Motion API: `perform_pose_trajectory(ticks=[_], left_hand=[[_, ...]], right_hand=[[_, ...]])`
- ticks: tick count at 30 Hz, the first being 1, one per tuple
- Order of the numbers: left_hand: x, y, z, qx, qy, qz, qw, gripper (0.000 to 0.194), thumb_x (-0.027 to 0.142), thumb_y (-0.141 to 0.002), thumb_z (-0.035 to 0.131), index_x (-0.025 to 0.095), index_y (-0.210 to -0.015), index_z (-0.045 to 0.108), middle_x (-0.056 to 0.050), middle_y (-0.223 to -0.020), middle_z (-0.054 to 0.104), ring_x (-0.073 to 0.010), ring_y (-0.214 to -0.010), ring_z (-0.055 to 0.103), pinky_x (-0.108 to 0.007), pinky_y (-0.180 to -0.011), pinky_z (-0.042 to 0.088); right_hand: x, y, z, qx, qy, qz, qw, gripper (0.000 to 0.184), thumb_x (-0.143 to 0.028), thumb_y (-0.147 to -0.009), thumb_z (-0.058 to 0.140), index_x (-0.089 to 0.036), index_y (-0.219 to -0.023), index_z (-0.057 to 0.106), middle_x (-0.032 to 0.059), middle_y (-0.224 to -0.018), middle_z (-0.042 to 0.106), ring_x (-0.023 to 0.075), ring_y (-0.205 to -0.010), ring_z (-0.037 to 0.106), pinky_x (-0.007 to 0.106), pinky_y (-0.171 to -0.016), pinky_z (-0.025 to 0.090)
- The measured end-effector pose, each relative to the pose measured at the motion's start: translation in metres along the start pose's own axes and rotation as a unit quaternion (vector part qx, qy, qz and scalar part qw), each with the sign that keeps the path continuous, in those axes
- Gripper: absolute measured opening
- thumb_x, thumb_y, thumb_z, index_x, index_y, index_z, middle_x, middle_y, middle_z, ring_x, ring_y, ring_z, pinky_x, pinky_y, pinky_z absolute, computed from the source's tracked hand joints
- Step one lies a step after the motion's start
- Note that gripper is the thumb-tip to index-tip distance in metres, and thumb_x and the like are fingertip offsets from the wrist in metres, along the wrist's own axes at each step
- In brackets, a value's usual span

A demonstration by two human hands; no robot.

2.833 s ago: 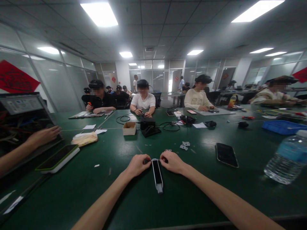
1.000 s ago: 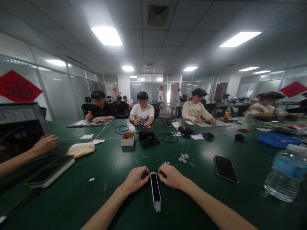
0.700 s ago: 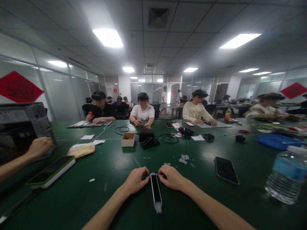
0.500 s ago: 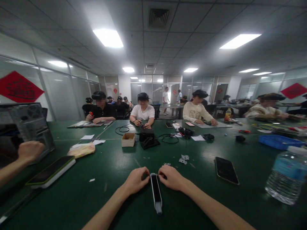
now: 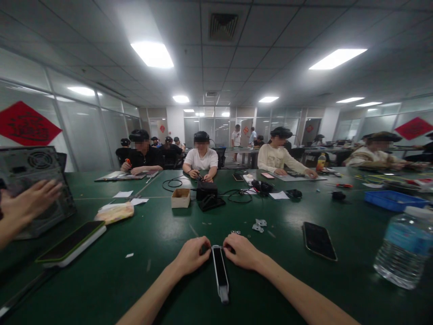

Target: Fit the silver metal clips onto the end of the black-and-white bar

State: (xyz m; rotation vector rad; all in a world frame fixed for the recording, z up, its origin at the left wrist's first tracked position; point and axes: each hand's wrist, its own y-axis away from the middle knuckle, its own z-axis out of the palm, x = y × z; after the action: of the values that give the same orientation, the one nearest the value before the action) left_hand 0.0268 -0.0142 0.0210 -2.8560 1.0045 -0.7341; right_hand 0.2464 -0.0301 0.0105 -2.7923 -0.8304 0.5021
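A slim pen-shaped device (image 5: 220, 271) with a white rim and a long dark face lies on the green table, its narrow grey tip toward me. My left hand (image 5: 194, 253) is closed, thumb and fingers pinched together at the left side of the device's far end. At the right side of that end, my right hand (image 5: 241, 249) is likewise closed, its fingertips against the edge. Whether anything small sits between the fingertips is hidden. Just beyond my right hand lie small shiny metal pieces (image 5: 236, 232) and some grey plate-like parts (image 5: 259, 225).
A phone (image 5: 320, 240) and a water bottle (image 5: 402, 248) are to the right, with a blue tray (image 5: 394, 200) behind. A green-edged device (image 5: 71, 243) and a computer case (image 5: 37, 189), with another person's hand (image 5: 34, 201) at it, stand left. A small box (image 5: 180, 198) sits ahead.
My view has tilted up since the oldest frame; both my hands keep their place at the device. On the left, the computer case has turned, and the other person's hand has moved across it.
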Motion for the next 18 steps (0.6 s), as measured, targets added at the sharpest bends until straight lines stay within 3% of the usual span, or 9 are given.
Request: perform_pose_trajectory(ticks=[18], left_hand=[[-0.0038,-0.0010,0.0023,-0.003,-0.007,-0.005,1.000,0.020,0.032,-0.085,0.048,0.019,-0.095,0.060,-0.002,-0.089,0.065,-0.0147,-0.074,0.058,-0.024,-0.065,0.042]], right_hand=[[-0.0023,0.0004,-0.0018,-0.012,0.004,0.007,1.000,0.013,-0.020,-0.086,0.049,-0.015,-0.086,0.061,0.0043,-0.082,0.059,0.0147,-0.076,0.052,0.025,-0.068,0.040]])
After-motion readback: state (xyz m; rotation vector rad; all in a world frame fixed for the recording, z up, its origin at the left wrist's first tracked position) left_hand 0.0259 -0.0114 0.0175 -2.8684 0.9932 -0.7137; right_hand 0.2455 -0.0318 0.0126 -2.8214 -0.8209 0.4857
